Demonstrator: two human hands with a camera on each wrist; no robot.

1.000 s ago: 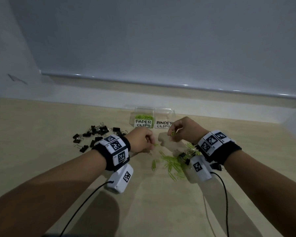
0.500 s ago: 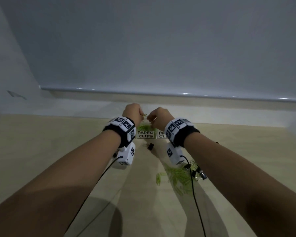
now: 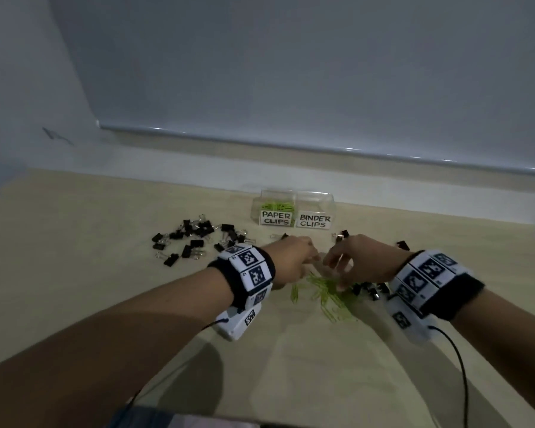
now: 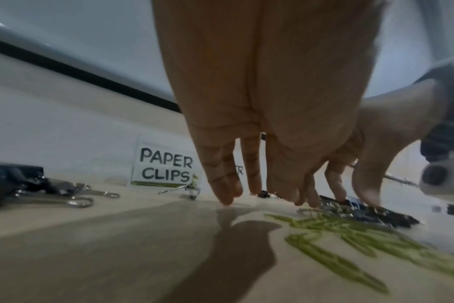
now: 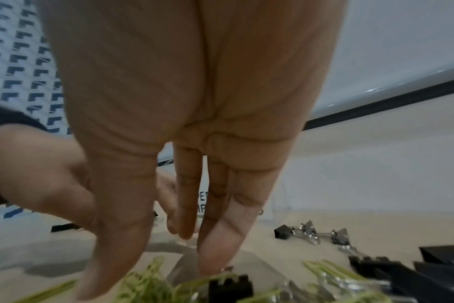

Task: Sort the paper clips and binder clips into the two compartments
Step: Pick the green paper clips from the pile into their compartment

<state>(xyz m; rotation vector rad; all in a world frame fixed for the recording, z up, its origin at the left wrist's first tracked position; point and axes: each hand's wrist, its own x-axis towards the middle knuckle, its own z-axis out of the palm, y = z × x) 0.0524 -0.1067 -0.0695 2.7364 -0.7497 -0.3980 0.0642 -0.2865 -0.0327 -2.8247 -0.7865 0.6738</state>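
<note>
Both hands over green paper clips (image 3: 328, 293), just this side of box (image 3: 294, 211). Left hand (image 3: 291, 261) fingers straight, empty. Right hand (image 3: 357, 262) fingers loose, tips among clips, nothing held. Best pinch only green; black binder clips (image 3: 368, 288) tangled beside.

Beige table (image 3: 74, 273) bears binder clips (image 3: 192, 239), green paper clips (image 3: 328, 293), clear box (image 3: 294, 208).
</note>
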